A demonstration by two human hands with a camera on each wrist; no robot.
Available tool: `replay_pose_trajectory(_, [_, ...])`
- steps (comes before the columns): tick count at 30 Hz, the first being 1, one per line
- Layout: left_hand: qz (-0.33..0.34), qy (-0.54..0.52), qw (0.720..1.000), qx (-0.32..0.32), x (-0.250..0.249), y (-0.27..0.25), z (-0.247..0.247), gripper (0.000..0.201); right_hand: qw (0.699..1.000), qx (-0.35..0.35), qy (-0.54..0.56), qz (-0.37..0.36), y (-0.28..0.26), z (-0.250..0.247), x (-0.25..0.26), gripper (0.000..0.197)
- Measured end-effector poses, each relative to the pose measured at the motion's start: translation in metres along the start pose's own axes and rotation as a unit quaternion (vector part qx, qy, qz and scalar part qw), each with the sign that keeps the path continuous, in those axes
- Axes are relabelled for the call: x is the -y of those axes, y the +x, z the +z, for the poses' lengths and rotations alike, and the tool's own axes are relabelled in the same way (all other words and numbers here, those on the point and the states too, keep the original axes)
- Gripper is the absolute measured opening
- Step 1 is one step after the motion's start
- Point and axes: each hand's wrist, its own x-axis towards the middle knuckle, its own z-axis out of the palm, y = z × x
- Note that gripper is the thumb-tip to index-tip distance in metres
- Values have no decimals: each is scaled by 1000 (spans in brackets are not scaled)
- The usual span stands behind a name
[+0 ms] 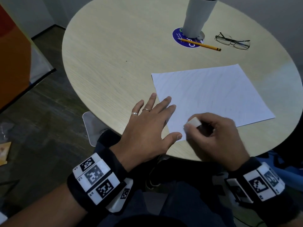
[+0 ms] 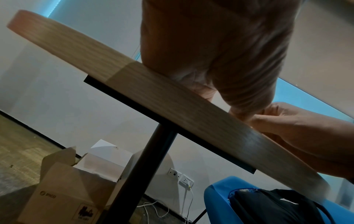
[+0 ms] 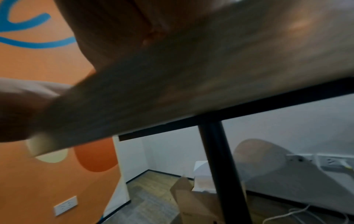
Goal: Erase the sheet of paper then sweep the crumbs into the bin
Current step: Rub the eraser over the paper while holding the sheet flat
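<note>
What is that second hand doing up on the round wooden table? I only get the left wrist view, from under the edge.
Observer: The right hand pinches a small white block eraser on a white sheet of paper.
Visitor: And the hand wearing my camera?
Observer: The left hand lies flat, fingers spread over the sheet's near left corner.
Visitor: Anything else up there?
Observer: A yellow pencil, wire-framed glasses and a tall grey cylinder, all on the far side.

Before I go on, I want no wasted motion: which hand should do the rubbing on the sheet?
Right. The right hand already pinches the eraser over the sheet of paper, while the left hand lies flat, fingers on the sheet's edge, holding it steady.
</note>
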Motion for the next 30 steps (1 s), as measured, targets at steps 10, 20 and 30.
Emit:
replay_pose_trajectory(10, [-2,-2,1000,3,-1,0,-1,77,1000,9,1,-8,-3,-2,1,14])
replay_pose_trajectory(20, [0,-3,1000,0,0,0,0,79,999,40,10,-26,-7,-2,1,18])
replay_pose_trajectory(30, [-1,-3,1000,5,-1,0,-1,77,998,59,4,-38,-9,-1,5,17])
